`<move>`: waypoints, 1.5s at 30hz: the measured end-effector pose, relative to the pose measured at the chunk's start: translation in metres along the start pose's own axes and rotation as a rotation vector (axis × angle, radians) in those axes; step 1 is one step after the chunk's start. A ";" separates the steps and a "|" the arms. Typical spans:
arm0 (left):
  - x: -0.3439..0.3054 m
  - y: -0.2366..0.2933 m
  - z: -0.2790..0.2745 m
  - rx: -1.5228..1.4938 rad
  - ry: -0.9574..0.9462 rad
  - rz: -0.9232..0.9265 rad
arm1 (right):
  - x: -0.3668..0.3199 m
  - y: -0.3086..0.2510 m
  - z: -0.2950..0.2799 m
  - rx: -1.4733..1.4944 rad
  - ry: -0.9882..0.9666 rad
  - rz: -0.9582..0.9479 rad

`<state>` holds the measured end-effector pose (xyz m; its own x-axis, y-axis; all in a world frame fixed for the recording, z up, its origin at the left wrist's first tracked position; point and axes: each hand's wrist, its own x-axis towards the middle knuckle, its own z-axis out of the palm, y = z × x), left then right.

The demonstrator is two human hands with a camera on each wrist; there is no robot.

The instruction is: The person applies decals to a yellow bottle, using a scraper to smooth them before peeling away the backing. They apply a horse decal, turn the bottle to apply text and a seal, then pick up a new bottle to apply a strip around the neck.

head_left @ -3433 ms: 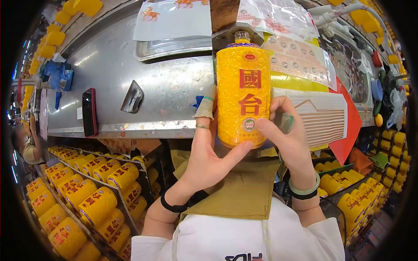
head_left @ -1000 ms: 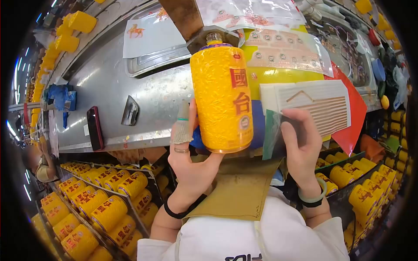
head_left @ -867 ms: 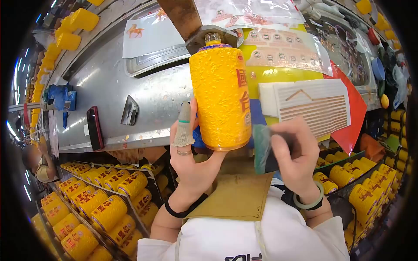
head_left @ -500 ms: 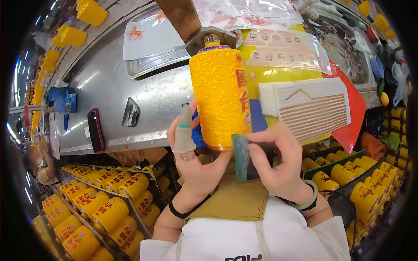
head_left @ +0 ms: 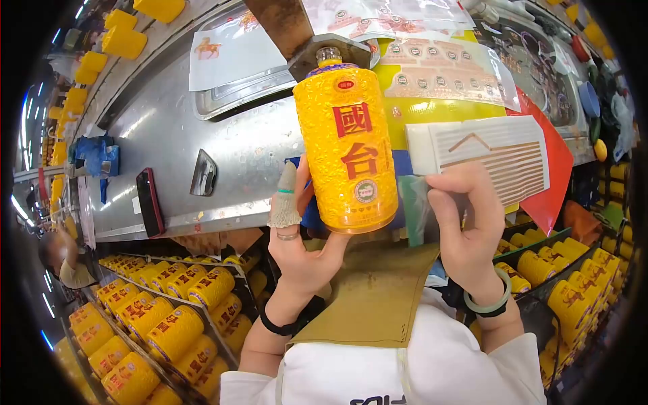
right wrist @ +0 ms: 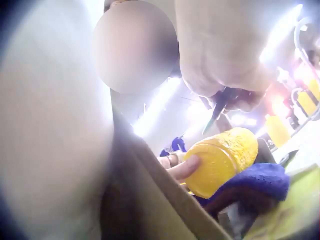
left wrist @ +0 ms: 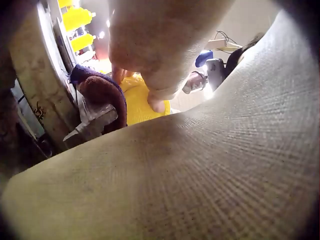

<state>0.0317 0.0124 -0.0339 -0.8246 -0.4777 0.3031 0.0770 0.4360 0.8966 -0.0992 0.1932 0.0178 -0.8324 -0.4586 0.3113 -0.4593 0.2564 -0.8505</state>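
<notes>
A yellow bottle (head_left: 347, 148) with red characters and a round emblem faces up, its neck at a metal fixture (head_left: 331, 52). The left hand (head_left: 300, 250) holds it from the left side and base, a cloth cover on one finger. In the left wrist view the bottle (left wrist: 140, 102) is partly hidden by the hand. The right hand (head_left: 469, 229) pinches a dark green-edged piece (head_left: 413, 209) just right of the bottle's base, apart from it. The right wrist view shows the bottle (right wrist: 220, 162) resting by a blue cloth (right wrist: 265, 180).
Sticker sheets (head_left: 445, 77) and a striped sheet (head_left: 493, 158) lie at the right over yellow and red sheets. A phone (head_left: 150, 201), a dark shard-like piece (head_left: 202, 173) and a metal tray (head_left: 236, 98) are on the left. Crates of yellow bottles (head_left: 172, 331) stand below on both sides.
The bottle has turned so its characters and emblem face up again. The right hand has moved right and slightly up with the green-edged piece, away from the bottle's base.
</notes>
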 end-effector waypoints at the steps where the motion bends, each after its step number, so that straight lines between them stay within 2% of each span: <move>1: 0.000 0.000 0.000 0.000 0.002 0.003 | 0.010 -0.009 -0.001 0.000 0.001 -0.003; 3: 0.001 0.000 0.000 -0.037 0.007 -0.017 | 0.023 -0.025 0.005 0.035 -0.146 -0.179; 4: 0.000 -0.001 0.000 -0.036 0.007 -0.015 | 0.023 -0.030 0.012 0.043 -0.189 -0.195; 5: -0.001 -0.002 0.000 -0.070 0.003 -0.033 | 0.025 -0.027 0.013 0.043 -0.188 -0.195; 7: -0.001 -0.004 -0.002 -0.108 -0.003 -0.050 | 0.033 -0.015 0.012 -0.152 -0.120 -0.201; 8: 0.000 -0.003 -0.004 -0.098 -0.022 -0.047 | 0.036 -0.015 0.009 -0.196 -0.040 -0.193; 11: 0.000 -0.004 -0.005 -0.098 -0.041 -0.046 | 0.036 -0.019 0.002 -0.213 0.001 -0.185; 13: 0.001 -0.004 -0.004 -0.111 -0.048 -0.039 | 0.029 -0.032 0.007 -0.086 -0.086 -0.123; 15: 0.000 -0.004 -0.005 -0.087 -0.058 -0.061 | 0.021 -0.034 0.017 -0.032 -0.162 -0.163; 17: 0.000 -0.002 -0.004 -0.094 -0.043 -0.069 | 0.013 -0.023 0.019 -0.083 -0.132 -0.109; 19: 0.000 -0.001 -0.004 -0.102 -0.014 -0.073 | 0.012 -0.008 0.011 -0.223 0.011 0.026; 21: -0.001 -0.002 -0.006 0.239 0.011 0.206 | 0.011 -0.001 0.006 -0.241 0.038 -0.004; 24: -0.002 0.005 -0.001 0.302 0.034 0.258 | 0.000 -0.009 0.005 -0.021 0.028 0.080; 25: -0.002 0.004 -0.001 0.309 0.036 0.311 | -0.004 -0.016 0.007 0.109 -0.006 0.187; 26: 0.000 0.007 -0.001 0.362 0.027 0.349 | -0.009 -0.017 0.008 0.100 -0.050 0.159; 29: -0.004 0.005 -0.004 0.454 -0.020 0.372 | -0.015 -0.012 0.016 0.039 -0.099 0.089; 31: -0.009 0.011 -0.003 0.481 -0.054 0.330 | -0.022 0.001 0.017 0.098 -0.037 0.290; 32: -0.011 0.014 -0.002 0.507 -0.084 0.288 | -0.019 0.006 0.012 0.030 -0.033 0.219; 38: -0.016 0.022 0.017 0.576 -0.005 0.178 | -0.017 0.009 0.005 0.107 -0.018 0.287; 43: -0.015 0.018 0.017 0.569 0.033 0.240 | -0.017 0.001 0.004 0.152 0.019 0.272; 45: -0.014 0.007 0.010 0.534 0.038 0.275 | -0.016 -0.012 0.006 0.231 -0.029 0.278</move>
<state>0.0383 0.0302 -0.0353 -0.7927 -0.3156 0.5216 -0.0157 0.8658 0.5001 -0.0786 0.1922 0.0203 -0.9049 -0.4233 0.0451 -0.1317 0.1776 -0.9752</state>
